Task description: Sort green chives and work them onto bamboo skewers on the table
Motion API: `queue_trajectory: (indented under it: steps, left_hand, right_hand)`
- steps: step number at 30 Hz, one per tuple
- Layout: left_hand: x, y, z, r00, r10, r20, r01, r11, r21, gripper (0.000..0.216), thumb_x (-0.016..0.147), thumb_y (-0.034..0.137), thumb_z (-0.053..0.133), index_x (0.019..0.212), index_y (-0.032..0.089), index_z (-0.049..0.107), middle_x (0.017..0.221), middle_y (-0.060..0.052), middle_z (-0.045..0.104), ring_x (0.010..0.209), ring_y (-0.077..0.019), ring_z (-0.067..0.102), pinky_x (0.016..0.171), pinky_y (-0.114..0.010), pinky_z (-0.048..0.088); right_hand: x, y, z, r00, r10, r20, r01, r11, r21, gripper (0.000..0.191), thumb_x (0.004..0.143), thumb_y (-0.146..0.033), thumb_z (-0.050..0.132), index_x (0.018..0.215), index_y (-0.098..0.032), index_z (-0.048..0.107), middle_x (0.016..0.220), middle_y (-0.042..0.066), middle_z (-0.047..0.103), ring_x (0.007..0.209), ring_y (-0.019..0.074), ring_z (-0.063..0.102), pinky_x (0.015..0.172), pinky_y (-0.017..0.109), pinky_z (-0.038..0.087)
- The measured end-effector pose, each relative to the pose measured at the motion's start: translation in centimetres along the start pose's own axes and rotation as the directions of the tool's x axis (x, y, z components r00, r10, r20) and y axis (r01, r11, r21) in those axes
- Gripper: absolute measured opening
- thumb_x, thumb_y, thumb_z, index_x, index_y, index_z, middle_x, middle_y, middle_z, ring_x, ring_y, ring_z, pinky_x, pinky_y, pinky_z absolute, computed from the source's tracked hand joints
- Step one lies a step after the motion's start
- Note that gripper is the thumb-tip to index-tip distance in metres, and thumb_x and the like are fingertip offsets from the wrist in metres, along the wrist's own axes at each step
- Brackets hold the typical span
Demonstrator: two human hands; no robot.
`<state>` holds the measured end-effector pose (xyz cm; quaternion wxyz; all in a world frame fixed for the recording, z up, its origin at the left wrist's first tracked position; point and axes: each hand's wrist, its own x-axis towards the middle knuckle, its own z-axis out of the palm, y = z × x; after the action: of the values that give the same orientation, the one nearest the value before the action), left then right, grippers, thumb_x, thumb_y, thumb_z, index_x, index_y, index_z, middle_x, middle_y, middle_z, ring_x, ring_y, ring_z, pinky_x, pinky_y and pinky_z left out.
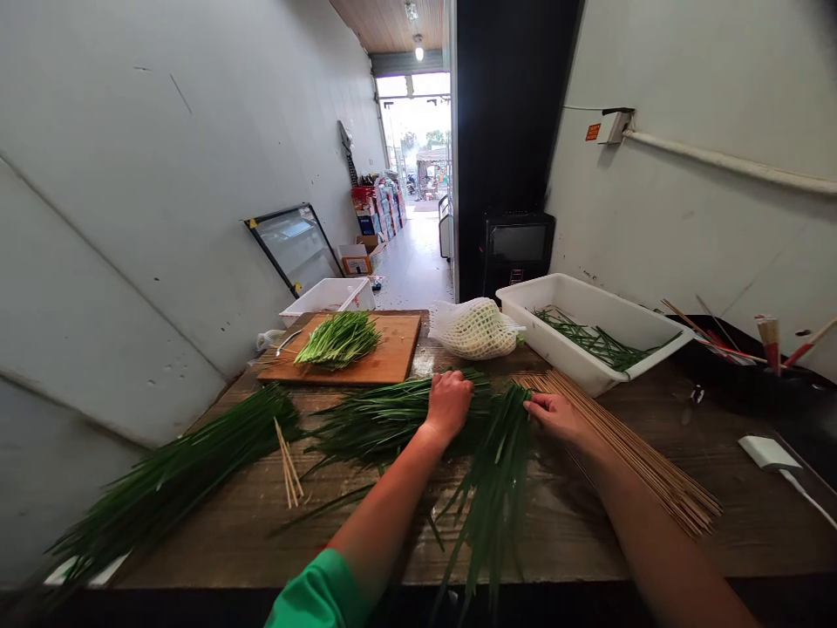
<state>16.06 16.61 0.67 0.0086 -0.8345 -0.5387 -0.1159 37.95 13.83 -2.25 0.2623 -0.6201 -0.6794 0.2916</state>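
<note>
Over tbl (555,532), R hand (554,413) pinches grn stalks (505,458).

we can read no words or numbers here. high beyond our right hand (553,412), an orange-red sticker (593,132) on the wall (693,78) carries marks too small for us to make out. far past our left hand (450,403), the stacked cartons (367,215) and the open carton (357,262) show illegible print; the white bin (322,297), nearer our grip, bears blurred red marks.
</note>
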Motion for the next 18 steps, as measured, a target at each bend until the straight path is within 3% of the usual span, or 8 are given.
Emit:
queue_trajectory:
  steps: [6, 8, 11, 13, 15, 18]
  left_hand:
    - [-0.5, 0.2, -0.2, 0.997, -0.053, 0.047, 0.052, 0.998, 0.021, 0.024, 0.087, 0.026, 0.048, 0.091, 0.017, 0.07, 0.095, -0.011, 0.064, 0.097, -0.0265, 0.057, 0.082, -0.037, 0.038]
    - [-0.3, 0.0, -0.3, 1.0, -0.017, 0.006, 0.017, 0.999, 0.049, 0.027, 0.088, 0.026, 0.044, 0.092, 0.018, 0.07, 0.094, -0.01, 0.065, 0.095, -0.0268, 0.058, 0.079, -0.037, 0.038]
    - [-0.1, -0.1, -0.8, 0.997, 0.055, -0.059, -0.051, 0.997, 0.062, 0.029, 0.088, 0.028, 0.043, 0.092, 0.019, 0.07, 0.092, -0.01, 0.066, 0.092, -0.0269, 0.059, 0.076, -0.036, 0.038]
    - [-0.4, 0.0, -1.5, 0.988, 0.085, -0.129, -0.079, 0.996, 0.051, 0.031, 0.089, 0.031, 0.042, 0.096, 0.019, 0.069, 0.094, -0.009, 0.067, 0.091, -0.0268, 0.06, 0.076, -0.037, 0.039]
    - [-0.9, 0.2, -2.3, 0.975, 0.099, -0.2, -0.095, 0.995, 0.029, 0.033, 0.089, 0.034, 0.042, 0.099, 0.018, 0.068, 0.097, -0.009, 0.068, 0.09, -0.0267, 0.061, 0.074, -0.036, 0.039]
    - [-1.5, 0.3, -3.6, 0.952, 0.127, -0.28, -0.144, 0.989, -0.041, 0.032, 0.088, 0.035, 0.043, 0.1, 0.018, 0.068, 0.098, -0.008, 0.068, 0.087, -0.025, 0.063, 0.07, -0.034, 0.041]
  right_hand:
    - [-2.6, -3.2, -0.3, 0.967, 0.096, -0.238, -0.157, 0.954, -0.254, 0.016, 0.081, -0.026, 0.05, 0.075, -0.016, 0.062, 0.079, 0.009, 0.065, 0.076, 0.0192, 0.059, 0.068, 0.027, 0.04]
    - [-4.2, -4.1, -1.7, 0.937, 0.131, -0.324, -0.23, 0.93, -0.288, 0.018, 0.081, -0.031, 0.055, 0.075, -0.017, 0.063, 0.083, 0.009, 0.067, 0.08, 0.0199, 0.059, 0.071, 0.027, 0.04]
    - [-8.2, -3.7, -5.9, 0.896, 0.058, -0.44, -0.246, 0.89, -0.384, 0.036, 0.092, -0.041, 0.038, 0.082, -0.02, 0.066, 0.085, 0.006, 0.067, 0.081, 0.0163, 0.06, 0.072, 0.024, 0.038]
    - [-11.8, -1.9, -9.8, 0.795, 0.159, -0.586, -0.453, 0.797, -0.399, 0.037, 0.094, -0.041, 0.037, 0.089, -0.02, 0.067, 0.09, 0.007, 0.068, 0.086, 0.0161, 0.06, 0.073, 0.024, 0.038]
    - [-15.6, 1.0, -13.9, 0.609, 0.389, -0.691, -0.745, 0.58, -0.33, 0.03, 0.092, -0.038, 0.044, 0.098, -0.021, 0.067, 0.101, 0.009, 0.066, 0.096, 0.0163, 0.059, 0.078, 0.023, 0.037]
    - [-20.8, 5.1, -18.4, 0.395, 0.508, -0.766, -0.897, 0.393, -0.202, 0.036, 0.08, -0.033, 0.063, 0.109, -0.011, 0.063, 0.107, 0.02, 0.063, 0.101, 0.0244, 0.058, 0.08, 0.031, 0.039]
